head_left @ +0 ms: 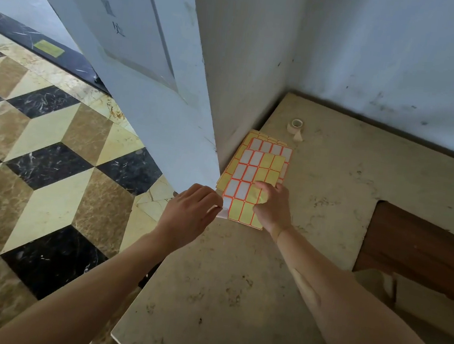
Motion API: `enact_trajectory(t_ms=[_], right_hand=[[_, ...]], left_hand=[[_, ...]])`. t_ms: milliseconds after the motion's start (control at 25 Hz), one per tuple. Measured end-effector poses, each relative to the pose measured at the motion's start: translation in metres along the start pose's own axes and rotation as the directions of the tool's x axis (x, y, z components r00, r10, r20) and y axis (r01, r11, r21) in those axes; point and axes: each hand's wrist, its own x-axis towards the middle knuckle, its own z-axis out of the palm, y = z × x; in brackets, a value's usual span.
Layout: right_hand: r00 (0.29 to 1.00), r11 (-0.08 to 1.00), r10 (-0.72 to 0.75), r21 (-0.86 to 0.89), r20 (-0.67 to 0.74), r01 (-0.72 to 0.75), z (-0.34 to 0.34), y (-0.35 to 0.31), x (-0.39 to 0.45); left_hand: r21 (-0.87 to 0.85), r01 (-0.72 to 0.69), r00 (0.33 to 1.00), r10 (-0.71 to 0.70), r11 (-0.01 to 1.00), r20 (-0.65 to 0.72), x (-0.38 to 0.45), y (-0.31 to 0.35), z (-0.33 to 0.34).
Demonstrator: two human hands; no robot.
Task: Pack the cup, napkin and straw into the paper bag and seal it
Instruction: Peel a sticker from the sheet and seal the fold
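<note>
A left hand (pixel 190 210) pinches the peeling corner of a white label (pixel 224 212) while the right hand (pixel 271 205) presses flat on the sticker sheet (pixel 253 175) beneath it — thin, floppy, tacky stock, probably best lifted by a corner. Beyond the fingers sits a tape roll (pixel 296 124) on the stone counter (pixel 235 286). Cup, napkin, straw and bag — out of view.

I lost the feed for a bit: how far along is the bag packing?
Nothing packed shows: no cup, napkin, straw or paper bag is in view. In hand: the left hand pinches a white label at the corner of the sticker sheet, which the right hand presses down on the counter. Sealing is not yet done.
</note>
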Motion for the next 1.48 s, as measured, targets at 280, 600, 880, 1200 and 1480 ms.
enact_trajectory(t_ms=[280, 600, 880, 1200, 1480], right_hand=[[0.943, 0.986, -0.11, 0.088, -0.315, 0.145, -0.039, -0.023, -0.054], [0.787, 0.884, -0.42, -0.007, -0.452, 0.467, -0.162, -0.039, -0.139], [0.794, 0.847, -0.487, -0.419, -0.363, 0.327, -0.279, 0.051, -0.226], [0.872, 0.686, -0.465, -0.684, -0.15, 0.248, -0.285, 0.13, -0.281], [0.819, 0.619, -0.554, -0.73, -0.147, 0.288, -0.269, 0.135, -0.268]], left_hand=[[-0.003, -0.055, 0.998, 0.055, 0.998, 0.012, 0.029, 0.038, -0.009], [-0.054, -0.142, 0.989, 0.14, 0.988, -0.04, 0.083, 0.127, -0.028], [-0.152, -0.238, 0.968, 0.223, 0.959, -0.112, 0.115, 0.221, -0.029], [-0.265, -0.352, 0.931, 0.365, 0.898, 0.0, 0.123, 0.288, -0.014], [-0.408, -0.256, 0.926, 0.343, 0.876, 0.157, 0.12, 0.3, -0.01]])
